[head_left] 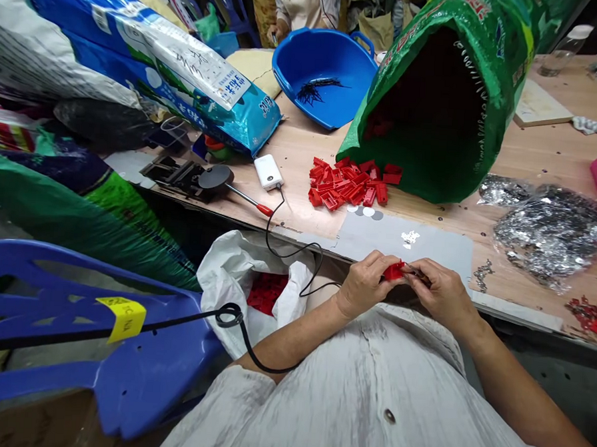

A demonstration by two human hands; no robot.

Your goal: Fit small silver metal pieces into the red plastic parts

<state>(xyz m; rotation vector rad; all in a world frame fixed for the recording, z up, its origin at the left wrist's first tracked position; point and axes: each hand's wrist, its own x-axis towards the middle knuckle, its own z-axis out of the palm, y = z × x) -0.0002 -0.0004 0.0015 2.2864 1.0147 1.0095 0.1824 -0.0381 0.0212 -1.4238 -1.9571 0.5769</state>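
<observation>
My left hand (364, 284) is closed around a small red plastic part (394, 270), just off the table's front edge. My right hand (439, 292) meets it from the other side, its thumb and fingers pinched at the part's end. A thin dark piece seems to show between those fingertips, too small to name. Beyond my hands, a grey sheet (441, 258) bears a few small silvery metal pieces (410, 239). A heap of similar red plastic parts (348, 183) lies before the mouth of a green sack (411, 183).
Below the edge, a white bag (226, 273) holds red parts (267, 292). A hand press (215, 178) and white power bank (268, 172) stand left, its black cable hanging down. A blue basin (329, 112), bagged metal pieces (553, 230) and blue chair (155, 369) surround me. Another person (307, 7) is opposite.
</observation>
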